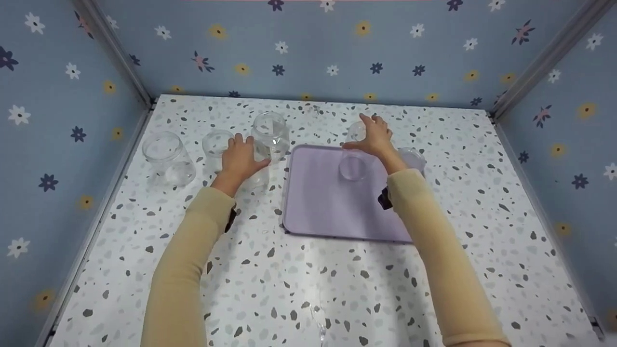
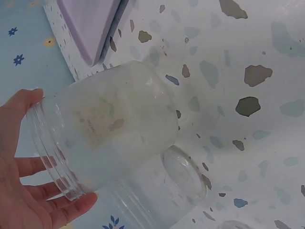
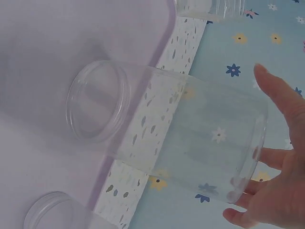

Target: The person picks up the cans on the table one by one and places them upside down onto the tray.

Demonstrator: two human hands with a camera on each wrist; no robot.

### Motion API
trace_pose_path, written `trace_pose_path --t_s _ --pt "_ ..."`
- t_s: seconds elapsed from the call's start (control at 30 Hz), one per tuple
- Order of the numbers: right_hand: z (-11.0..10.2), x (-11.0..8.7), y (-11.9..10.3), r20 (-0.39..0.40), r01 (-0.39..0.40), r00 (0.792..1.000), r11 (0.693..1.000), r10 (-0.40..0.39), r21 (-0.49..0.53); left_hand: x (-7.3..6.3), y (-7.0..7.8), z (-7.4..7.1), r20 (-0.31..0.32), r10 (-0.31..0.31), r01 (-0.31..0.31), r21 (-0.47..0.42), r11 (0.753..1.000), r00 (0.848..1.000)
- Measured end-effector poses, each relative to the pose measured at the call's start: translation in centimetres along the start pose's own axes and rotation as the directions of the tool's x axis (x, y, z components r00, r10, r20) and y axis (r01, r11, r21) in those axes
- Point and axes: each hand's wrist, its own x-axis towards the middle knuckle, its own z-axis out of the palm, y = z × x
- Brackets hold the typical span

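My left hand [image 1: 238, 161] grips a clear jar [image 2: 119, 119], my right hand [image 1: 378, 140] spread loosely around an upturned jar [image 3: 205, 138] on the tray [image 1: 323, 202].

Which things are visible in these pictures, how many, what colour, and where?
Table: 1, speckled white, centre
Tray: 1, lilac, on the table
Jars: 6, clear, four left of the tray, two at its back half
Walls: 3, blue with flowers, back and sides
Posts: 2, grey, back corners
Wrist devices: 2, black, one per wrist
Sleeves: 2, beige, foreground
Left hand: 1, bare, gripping a jar
Right hand: 1, bare, spread beside a jar
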Motion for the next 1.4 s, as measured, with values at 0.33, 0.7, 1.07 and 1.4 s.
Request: trace_pose_path --t_s 0.33,0.7,1.07,1.4 --pt "0.2 -1.3 -0.5 -0.124 0.103 0.988 0.988 -0.089 0.117 -1.0 1.0 -1.2 0.001 -0.001 0.001 0.006 1.0 1.0" --pt "0.4 -2.9 -0.8 -0.261 0.239 0.951 0.927 -0.164 0.29 -2.2 2.0 -2.2 -0.044 -0.02 0.015 -0.116 0.993 0.999" --pt "1.1 -4.3 -1.0 -0.354 0.37 0.908 0.829 -0.226 0.42 -2.9 2.4 -1.2 -0.225 -0.004 -0.064 -0.294 0.954 0.974" --pt "0.7 -6.9 -3.8 -0.334 0.401 0.911 0.713 -0.243 0.575 -3.3 2.8 0.4 -0.321 -0.062 -0.122 -0.522 0.844 0.945"
